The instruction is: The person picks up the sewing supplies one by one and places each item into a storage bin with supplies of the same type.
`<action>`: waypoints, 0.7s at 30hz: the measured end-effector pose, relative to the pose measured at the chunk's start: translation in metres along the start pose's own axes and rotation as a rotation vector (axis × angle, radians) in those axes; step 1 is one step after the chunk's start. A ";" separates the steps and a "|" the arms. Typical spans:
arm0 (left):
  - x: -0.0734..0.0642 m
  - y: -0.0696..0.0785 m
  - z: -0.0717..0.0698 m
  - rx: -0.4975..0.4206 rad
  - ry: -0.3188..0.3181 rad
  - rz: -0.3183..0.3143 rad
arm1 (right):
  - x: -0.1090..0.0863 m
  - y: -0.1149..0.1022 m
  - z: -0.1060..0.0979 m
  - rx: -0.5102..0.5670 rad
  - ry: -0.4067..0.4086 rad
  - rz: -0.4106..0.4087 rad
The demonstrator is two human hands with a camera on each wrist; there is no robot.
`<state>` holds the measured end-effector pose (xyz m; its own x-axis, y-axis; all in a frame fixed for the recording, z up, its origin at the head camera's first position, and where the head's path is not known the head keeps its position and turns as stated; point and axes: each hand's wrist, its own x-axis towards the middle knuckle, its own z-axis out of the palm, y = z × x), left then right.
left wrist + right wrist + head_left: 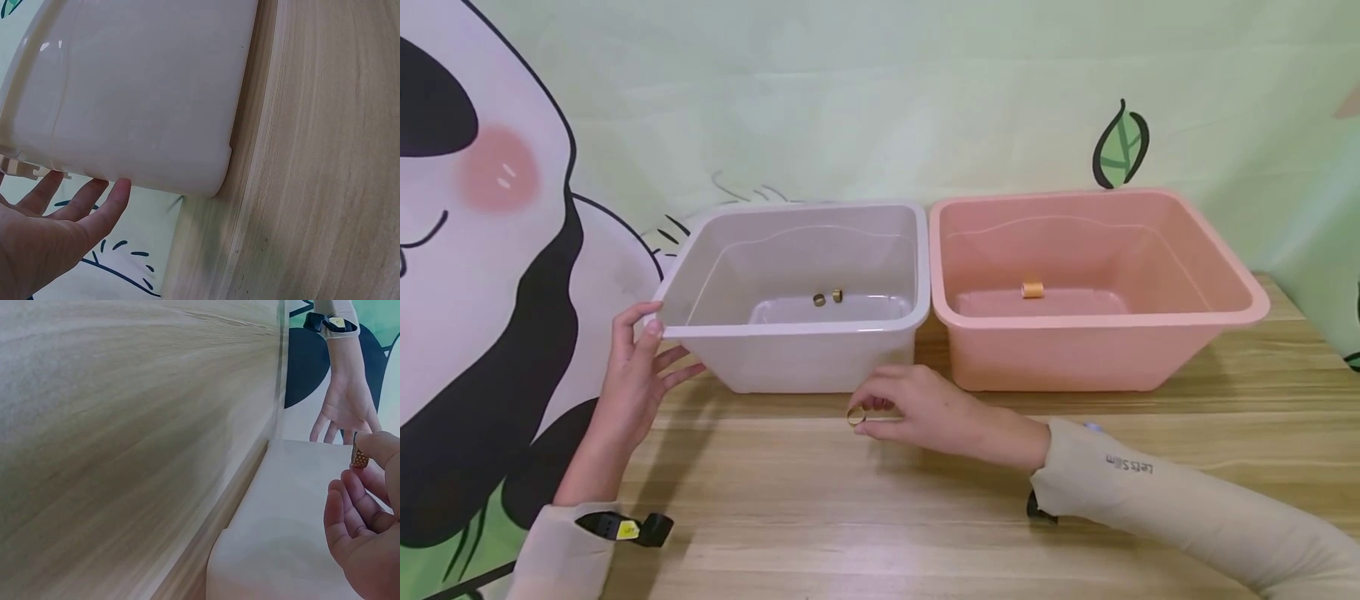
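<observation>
My right hand pinches a gold ring between thumb and index finger, just in front of the light grey tub. A dotted texture shows on the band of the ring in the right wrist view. At the tub's left front corner, my left hand grips the rim with thumb and index finger. Its other fingers spread against the outer wall in the left wrist view. Two small gold rings, one left and one right, lie on the floor of the grey tub.
A pink tub stands close to the right of the grey one. Inside it lies a small orange cylinder. Both tubs stand on a wood-grain table, before a pale green backdrop with a panda and a leaf.
</observation>
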<state>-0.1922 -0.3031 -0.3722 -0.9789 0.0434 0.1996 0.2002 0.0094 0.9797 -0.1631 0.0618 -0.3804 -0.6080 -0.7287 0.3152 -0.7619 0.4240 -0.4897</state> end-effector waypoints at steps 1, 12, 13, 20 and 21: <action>0.000 0.000 0.000 -0.002 0.000 -0.001 | 0.000 0.000 -0.001 -0.007 -0.002 0.001; 0.000 -0.001 -0.001 -0.012 -0.001 0.002 | 0.001 -0.001 -0.006 -0.016 0.023 -0.036; 0.000 -0.001 -0.001 -0.011 0.000 0.001 | 0.001 -0.001 -0.006 -0.012 0.026 -0.038; 0.001 -0.001 -0.001 -0.010 0.003 -0.001 | 0.002 -0.002 -0.010 0.008 0.040 -0.056; 0.001 -0.001 -0.001 -0.009 0.004 -0.002 | 0.002 -0.003 -0.010 0.011 0.040 -0.061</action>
<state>-0.1930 -0.3041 -0.3731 -0.9794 0.0396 0.1979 0.1980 0.0002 0.9802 -0.1646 0.0646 -0.3700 -0.5693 -0.7309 0.3763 -0.7953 0.3737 -0.4773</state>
